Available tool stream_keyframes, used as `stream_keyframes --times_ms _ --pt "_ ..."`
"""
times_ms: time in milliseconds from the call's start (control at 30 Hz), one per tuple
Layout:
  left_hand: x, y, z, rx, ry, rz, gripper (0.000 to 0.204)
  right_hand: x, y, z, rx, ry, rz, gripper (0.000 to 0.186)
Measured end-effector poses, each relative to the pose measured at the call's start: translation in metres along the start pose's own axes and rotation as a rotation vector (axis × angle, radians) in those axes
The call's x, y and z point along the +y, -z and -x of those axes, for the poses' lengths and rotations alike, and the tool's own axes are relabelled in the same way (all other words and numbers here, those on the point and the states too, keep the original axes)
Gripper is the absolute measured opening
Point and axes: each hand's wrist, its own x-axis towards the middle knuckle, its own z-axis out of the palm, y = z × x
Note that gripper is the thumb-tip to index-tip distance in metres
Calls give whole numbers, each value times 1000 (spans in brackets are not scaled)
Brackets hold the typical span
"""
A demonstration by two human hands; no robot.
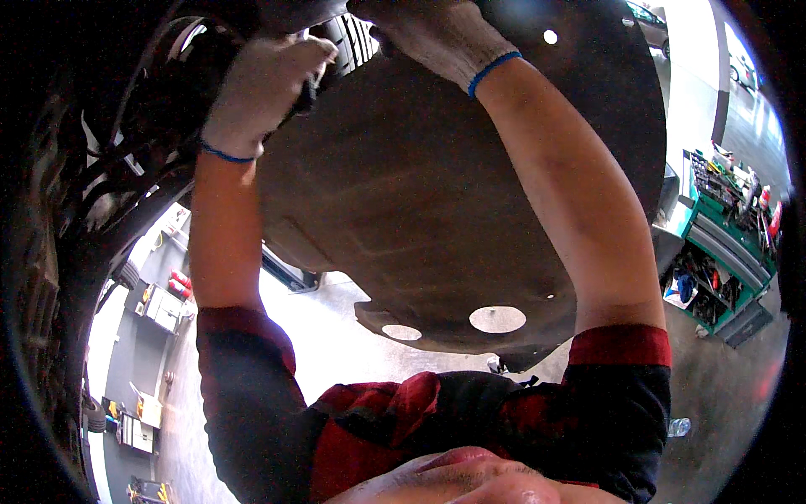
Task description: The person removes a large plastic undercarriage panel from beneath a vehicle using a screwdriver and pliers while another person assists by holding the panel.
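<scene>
Broad dark brown panel (420, 168) sits between and below the forearms, upper end running under the hands to the top edge. Long axis looks roughly up-down in view, but fisheye bend and the cropped end make it unsure; scalloped end with round holes (497, 319) points toward the wearer's chest. Left hand (267, 92), gloved, fingers curled by a ribbed part (357, 40); grip can't be told. Right hand (437, 38), gloved, fingertips hidden, grip can't be told. Grey floor (730, 395), green tool cart (732, 238) at right, parked car (651, 25) beyond.
</scene>
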Motion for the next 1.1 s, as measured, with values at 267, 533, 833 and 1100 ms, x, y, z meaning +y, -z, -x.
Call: stream_keyframes --times_ms 267,533,833,1100 --pt "-1 12 19 43 324 1577 38 -10 -5 -2 23 0 -22 52" --pt "5 -24 28 27 404 294 57 0 -14 -7 20 -28 1 49" --pt "7 -8 23 72 193 594 60 -15 -3 3 20 -73 79 48" --pt "27 -40 24 232 206 51 42 -15 -6 7 44 -34 -1 51"
